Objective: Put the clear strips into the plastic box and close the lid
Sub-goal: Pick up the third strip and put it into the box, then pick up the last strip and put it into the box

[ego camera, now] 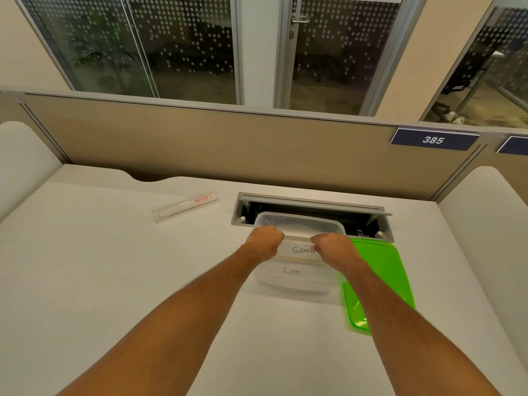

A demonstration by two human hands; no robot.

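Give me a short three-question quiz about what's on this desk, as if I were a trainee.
1. True or false: the green lid is already closed on the plastic box.
2. What two words are handwritten on the clear strips at the box?
3. Where does the strip with the red label lie? A) inside the box B) on the desk, left of the box C) under the lid

Key:
1. False. The lid lies on the desk, right of the box.
2. GIRAFFE and LION.
3. B. The left hand and right hand are both at the GIRAFFE strip.
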